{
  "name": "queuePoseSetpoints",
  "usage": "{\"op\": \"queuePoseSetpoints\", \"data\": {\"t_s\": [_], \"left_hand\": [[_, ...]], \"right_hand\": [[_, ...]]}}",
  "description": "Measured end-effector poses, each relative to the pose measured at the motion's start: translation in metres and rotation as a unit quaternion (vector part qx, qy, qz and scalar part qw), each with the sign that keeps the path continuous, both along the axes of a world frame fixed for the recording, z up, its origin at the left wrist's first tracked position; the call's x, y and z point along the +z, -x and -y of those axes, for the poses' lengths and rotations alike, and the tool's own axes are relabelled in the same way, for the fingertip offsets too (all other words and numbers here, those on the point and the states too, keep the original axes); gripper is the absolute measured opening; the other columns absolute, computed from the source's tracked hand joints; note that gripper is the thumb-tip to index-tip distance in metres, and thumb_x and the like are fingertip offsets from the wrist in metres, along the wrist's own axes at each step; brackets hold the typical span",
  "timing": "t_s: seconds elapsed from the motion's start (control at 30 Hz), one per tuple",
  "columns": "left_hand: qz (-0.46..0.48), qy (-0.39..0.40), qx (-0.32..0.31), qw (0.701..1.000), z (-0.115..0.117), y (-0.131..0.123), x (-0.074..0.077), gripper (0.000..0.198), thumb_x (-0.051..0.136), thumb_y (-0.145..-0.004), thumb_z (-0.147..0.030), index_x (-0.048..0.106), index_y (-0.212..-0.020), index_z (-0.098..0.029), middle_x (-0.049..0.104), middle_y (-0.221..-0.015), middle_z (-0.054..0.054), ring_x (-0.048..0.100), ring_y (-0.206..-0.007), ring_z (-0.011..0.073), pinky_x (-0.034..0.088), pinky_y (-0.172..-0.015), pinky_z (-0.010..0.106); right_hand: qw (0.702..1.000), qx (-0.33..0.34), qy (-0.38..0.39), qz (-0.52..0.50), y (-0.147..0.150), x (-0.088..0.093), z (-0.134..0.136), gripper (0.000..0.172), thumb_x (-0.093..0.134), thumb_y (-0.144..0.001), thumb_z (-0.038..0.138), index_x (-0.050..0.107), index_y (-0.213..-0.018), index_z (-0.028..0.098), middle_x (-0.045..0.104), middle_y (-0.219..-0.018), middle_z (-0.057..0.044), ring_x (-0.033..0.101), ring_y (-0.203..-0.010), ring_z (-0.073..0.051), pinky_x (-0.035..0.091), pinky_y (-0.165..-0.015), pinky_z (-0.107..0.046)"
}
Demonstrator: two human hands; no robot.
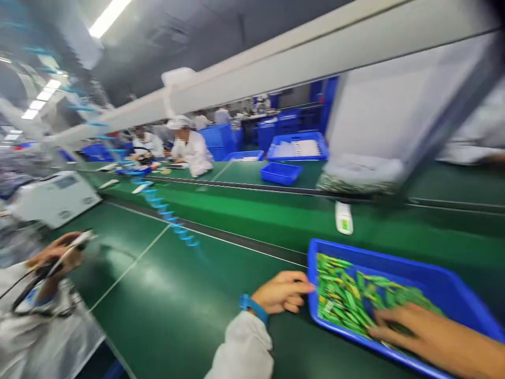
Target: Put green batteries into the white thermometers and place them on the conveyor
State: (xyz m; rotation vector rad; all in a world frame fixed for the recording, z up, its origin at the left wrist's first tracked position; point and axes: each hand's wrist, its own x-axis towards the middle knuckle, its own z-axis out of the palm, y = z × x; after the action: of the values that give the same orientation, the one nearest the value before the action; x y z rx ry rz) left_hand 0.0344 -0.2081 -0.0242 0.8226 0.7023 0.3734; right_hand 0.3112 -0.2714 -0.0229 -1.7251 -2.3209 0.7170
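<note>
- Scene is lit brightly & evenly from overhead; fluorescent strips [108, 17] at top left are blown out to pure white.
- A soft sheen is seen on the green surface [158, 295] in the foregrnd; shadows are kept faint & soft-edged.
- Heavy motion blur is spread over the whole frame; the coiled cable [165, 213] is smeared into a ghost trail.
- Right hand [418, 331] & green parts [343, 297] in the blue tray [394, 263] are smudged; no fine detail can be read.
- Left hand [284, 292] is rendered a bit sharper.
- Bkgrnd is left soft; the overhead beam [315, 58] is slanted & stretched by wide-angle distortion; top right corner is darkened.
</note>
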Motion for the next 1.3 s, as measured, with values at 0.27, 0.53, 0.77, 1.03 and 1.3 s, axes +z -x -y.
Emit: {"op": "queuePoseSetpoints", "data": {"t_s": [0.27, 0.53, 0.77, 1.03, 1.3], "left_hand": [[-0.009, -0.011, -0.028, 1.0, -0.013, 0.004, -0.004, 0.045, 0.079, -0.075, -0.045, 0.05, -0.098, -0.018, 0.011, -0.054, -0.014, -0.001, -0.046, 0.003, 0.001, -0.037, 0.015], [-0.028, -0.01, -0.013, 0.999, -0.013, 0.003, -0.002, 0.05, 0.081, -0.073, -0.043, 0.053, -0.106, -0.016, 0.012, -0.055, -0.015, -0.001, -0.047, 0.0026, 0.003, -0.036, 0.013], [-0.031, -0.018, -0.006, 0.999, -0.013, 0.001, -0.002, 0.047, 0.08, -0.073, -0.043, 0.055, -0.101, -0.015, 0.013, -0.056, -0.014, 0.0, -0.047, 0.0022, 0.004, -0.036, 0.013], [-0.027, -0.021, -0.01, 0.999, -0.011, 0.001, -0.003, 0.045, 0.079, -0.074, -0.041, 0.055, -0.1, -0.015, 0.016, -0.056, -0.013, 0.002, -0.047, 0.002, 0.006, -0.038, 0.013], [-0.012, -0.013, -0.025, 1.0, -0.013, 0.0, -0.001, 0.041, 0.077, -0.076, -0.042, 0.053, -0.095, -0.016, 0.017, -0.057, -0.013, 0.002, -0.046, 0.0017, 0.003, -0.039, 0.015]], "right_hand": [[0.98, 0.051, 0.148, -0.125, -0.022, 0.045, -0.012, 0.03, 0.05, -0.092, 0.041, 0.07, -0.087, 0.02, 0.071, -0.087, -0.004, 0.066, -0.08, -0.022, 0.045, -0.075, -0.031], [0.968, -0.038, 0.188, -0.161, -0.024, 0.041, -0.014, 0.032, 0.046, -0.095, 0.041, 0.067, -0.096, 0.016, 0.068, -0.085, -0.005, 0.061, -0.057, -0.015, 0.045, -0.058, -0.027], [0.969, -0.065, 0.19, -0.145, -0.017, 0.04, -0.015, 0.042, 0.041, -0.098, 0.04, 0.066, -0.074, 0.016, 0.067, -0.07, -0.004, 0.058, -0.063, -0.016, 0.043, -0.064, -0.028], [0.952, -0.114, 0.204, -0.2, -0.017, 0.032, -0.016, 0.06, 0.032, -0.096, 0.064, 0.067, -0.089, 0.015, 0.067, -0.081, -0.007, 0.061, -0.062, -0.016, 0.051, -0.062, -0.03], [0.945, -0.085, 0.222, -0.223, -0.018, 0.035, -0.018, 0.058, 0.039, -0.093, 0.066, 0.068, -0.096, 0.016, 0.069, -0.097, -0.008, 0.063, -0.074, -0.019, 0.051, -0.071, -0.033]]}}
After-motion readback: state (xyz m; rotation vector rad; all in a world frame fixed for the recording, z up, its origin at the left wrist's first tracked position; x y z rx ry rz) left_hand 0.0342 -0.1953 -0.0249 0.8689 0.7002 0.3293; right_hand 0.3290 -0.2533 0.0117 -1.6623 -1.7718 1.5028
